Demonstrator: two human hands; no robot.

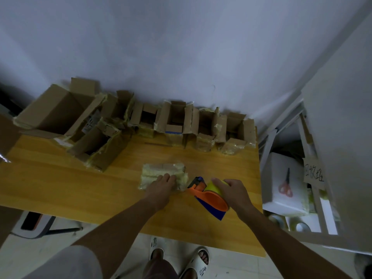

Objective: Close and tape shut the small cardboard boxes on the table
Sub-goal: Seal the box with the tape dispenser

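Closed, tape-wrapped small box [163,175] near centre of wooden worktop [60,184], pressed flat under left hand [161,187]. Orange-and-blue tape dispenser [209,196] just right of box, yellow roll held in grip of right hand [233,191]. Row of open cardboard boxes [175,119] along far edge. Red-handled scissors [285,185] on white foam block, far right.

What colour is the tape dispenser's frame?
Orange, with a blue blade guard, on the tape dispenser; head view.
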